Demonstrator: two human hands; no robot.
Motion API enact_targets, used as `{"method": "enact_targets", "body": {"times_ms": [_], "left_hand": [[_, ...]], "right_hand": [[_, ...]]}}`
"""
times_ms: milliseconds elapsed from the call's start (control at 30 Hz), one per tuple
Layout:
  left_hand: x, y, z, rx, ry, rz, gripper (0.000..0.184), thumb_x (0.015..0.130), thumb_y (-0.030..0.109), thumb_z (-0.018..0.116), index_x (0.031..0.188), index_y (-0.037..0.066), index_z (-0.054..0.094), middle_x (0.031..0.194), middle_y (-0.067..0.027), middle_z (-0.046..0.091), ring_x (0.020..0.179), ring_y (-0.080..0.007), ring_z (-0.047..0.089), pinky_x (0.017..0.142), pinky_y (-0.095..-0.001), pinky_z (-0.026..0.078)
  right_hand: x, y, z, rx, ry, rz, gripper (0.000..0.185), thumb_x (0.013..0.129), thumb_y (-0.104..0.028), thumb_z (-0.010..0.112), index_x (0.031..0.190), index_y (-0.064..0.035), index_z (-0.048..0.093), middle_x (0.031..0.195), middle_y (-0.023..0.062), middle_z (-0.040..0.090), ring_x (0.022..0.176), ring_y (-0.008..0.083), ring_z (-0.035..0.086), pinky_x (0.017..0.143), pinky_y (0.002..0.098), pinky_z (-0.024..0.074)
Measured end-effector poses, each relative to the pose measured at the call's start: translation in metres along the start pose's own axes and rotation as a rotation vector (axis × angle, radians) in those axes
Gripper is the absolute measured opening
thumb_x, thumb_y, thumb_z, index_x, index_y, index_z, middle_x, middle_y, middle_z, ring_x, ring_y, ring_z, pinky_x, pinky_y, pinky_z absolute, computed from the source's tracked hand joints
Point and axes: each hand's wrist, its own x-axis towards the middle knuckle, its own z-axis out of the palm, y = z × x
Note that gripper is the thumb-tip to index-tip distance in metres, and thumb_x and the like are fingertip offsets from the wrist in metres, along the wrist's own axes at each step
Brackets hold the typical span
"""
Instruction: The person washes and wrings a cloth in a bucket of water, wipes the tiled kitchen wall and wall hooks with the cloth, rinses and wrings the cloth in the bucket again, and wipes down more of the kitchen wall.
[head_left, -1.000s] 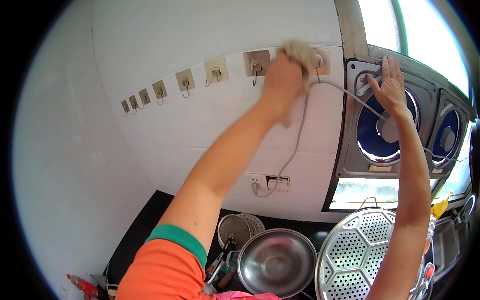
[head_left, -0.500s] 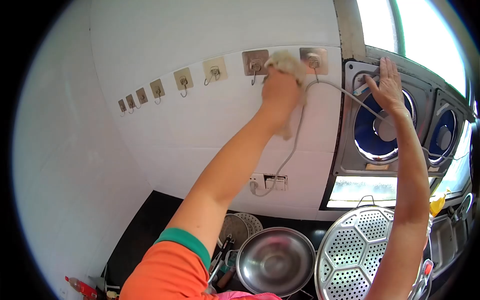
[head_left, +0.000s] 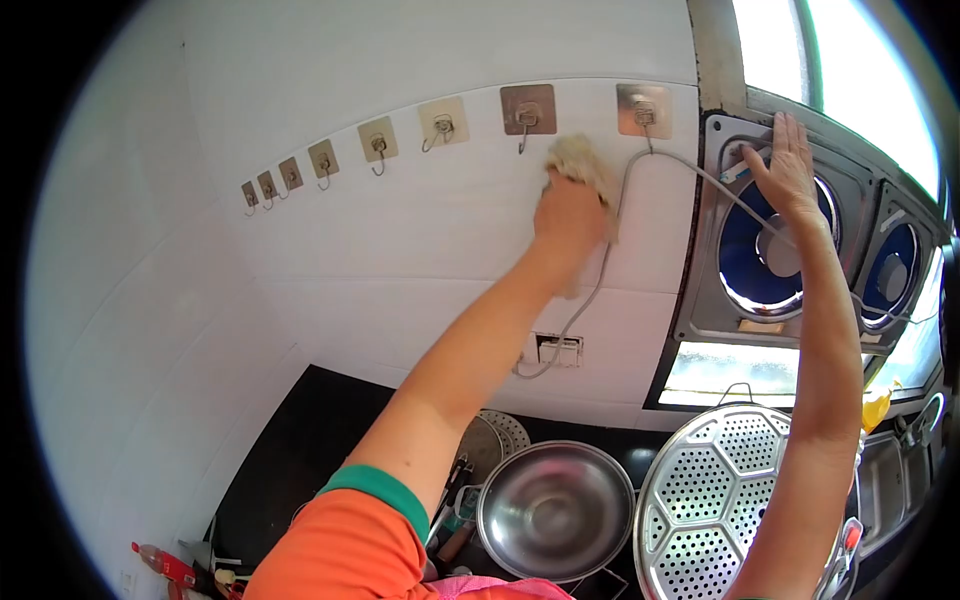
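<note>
My left hand [head_left: 570,220] is closed around a beige cloth [head_left: 582,160] and presses it on the white wall tiles [head_left: 480,215], just below the row of hooks. The cloth bunches above my fingers and a tail of it hangs beneath my wrist. Close by on the right runs a grey power cord [head_left: 610,265], looped over the rightmost hook [head_left: 645,112]. My right hand [head_left: 785,175] lies flat with fingers stretched on the upper frame of an exhaust fan [head_left: 740,310]. Its fingertips reach the window frame's lower edge.
Below stand a steel wok [head_left: 555,510] and a large perforated steamer tray [head_left: 690,500] on the black counter [head_left: 290,440]. A wall socket [head_left: 560,350] sits above them. A second fan [head_left: 890,270] and a sink [head_left: 880,490] are at right, a red-labelled bottle [head_left: 165,565] at lower left.
My left hand has slid the cloth down the wall, away from the hooks. My right hand stays on the fan frame. The view has shifted slightly.
</note>
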Motion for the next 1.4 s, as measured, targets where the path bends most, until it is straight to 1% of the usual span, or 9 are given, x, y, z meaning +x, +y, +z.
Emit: {"method": "enact_targets", "body": {"times_ms": [133,233,433,567,667,967,1067,1200,1400], "left_hand": [[-0.042,-0.037,0.015,0.081,-0.127,0.016,0.053,0.080,0.021,0.058,0.121,-0.011,0.047,0.126,-0.0319,0.039,0.101,-0.0393,0.056,0.083,-0.0424,0.050],[-0.060,-0.076,0.016,0.111,-0.020,0.084,0.055,0.081,0.020,0.056,0.125,-0.010,0.044,0.128,-0.0299,0.039,0.101,-0.0384,0.055,0.084,-0.0432,0.050],[-0.023,-0.099,-0.025,0.067,0.114,-0.085,0.041,0.082,0.020,0.054,0.116,-0.003,0.053,0.124,-0.0242,0.041,0.101,-0.0369,0.054,0.083,-0.0432,0.050],[0.024,-0.102,-0.067,0.171,0.233,-0.019,0.032,0.083,0.018,0.053,0.110,0.002,0.057,0.114,-0.0191,0.046,0.096,-0.0367,0.057,0.080,-0.0434,0.051],[0.043,-0.083,-0.100,0.133,0.182,0.017,0.032,0.084,0.018,0.053,0.111,0.002,0.056,0.115,-0.0188,0.045,0.097,-0.0366,0.058,0.079,-0.0437,0.051],[0.015,-0.098,-0.059,0.227,0.178,0.097,0.041,0.081,0.018,0.056,0.118,0.000,0.053,0.125,-0.0222,0.043,0.094,-0.0360,0.060,0.078,-0.0441,0.051],[0.050,-0.071,-0.119,0.140,-0.038,-0.065,0.037,0.080,0.016,0.056,0.112,-0.001,0.057,0.126,-0.0229,0.045,0.093,-0.0352,0.062,0.075,-0.0433,0.052],[0.050,-0.081,-0.105,0.153,0.090,-0.071,0.027,0.076,0.012,0.058,0.098,-0.004,0.064,0.127,-0.0255,0.044,0.091,-0.0353,0.063,0.073,-0.0416,0.053],[0.000,-0.123,-0.056,0.350,0.097,0.198,0.028,0.079,0.013,0.054,0.100,-0.003,0.063,0.127,-0.0274,0.041,0.089,-0.0362,0.062,0.075,-0.0423,0.053]], "right_hand": [[0.002,0.008,-0.003,-0.014,-0.049,-0.025,0.080,0.086,-0.048,0.046,0.143,0.0017,0.020,0.149,0.0200,0.019,0.140,0.0315,0.012,0.114,0.0379,0.0108],[0.005,0.010,-0.003,-0.014,-0.072,-0.054,0.081,0.086,-0.048,0.047,0.143,0.0022,0.019,0.149,0.0207,0.018,0.140,0.0326,0.011,0.114,0.0380,0.0105],[0.005,0.004,0.000,0.008,-0.052,-0.008,0.081,0.085,-0.046,0.050,0.143,0.0025,0.019,0.149,0.0218,0.018,0.139,0.0355,0.012,0.114,0.0385,0.0111],[0.008,0.010,0.012,-0.024,0.007,-0.023,0.082,0.085,-0.048,0.049,0.142,0.0026,0.021,0.148,0.0221,0.019,0.139,0.0361,0.014,0.114,0.0392,0.0120],[0.009,0.011,0.018,-0.065,0.036,-0.019,0.081,0.086,-0.050,0.048,0.142,0.0028,0.022,0.148,0.0223,0.020,0.139,0.0364,0.014,0.114,0.0395,0.0123],[0.011,0.016,0.024,-0.040,0.084,-0.026,0.082,0.086,-0.051,0.048,0.142,0.0036,0.022,0.148,0.0223,0.020,0.139,0.0360,0.014,0.114,0.0397,0.0116],[0.010,0.017,0.021,-0.035,0.060,-0.054,0.082,0.086,-0.051,0.048,0.141,0.0039,0.022,0.148,0.0224,0.020,0.139,0.0359,0.014,0.114,0.0395,0.0119],[0.010,0.017,0.027,-0.050,0.057,-0.055,0.082,0.086,-0.051,0.048,0.141,0.0037,0.023,0.148,0.0220,0.021,0.139,0.0366,0.014,0.114,0.0392,0.0121],[0.008,0.011,0.021,-0.029,0.070,-0.014,0.082,0.086,-0.050,0.048,0.142,0.0043,0.021,0.148,0.0219,0.021,0.139,0.0372,0.014,0.114,0.0397,0.0116]]}}
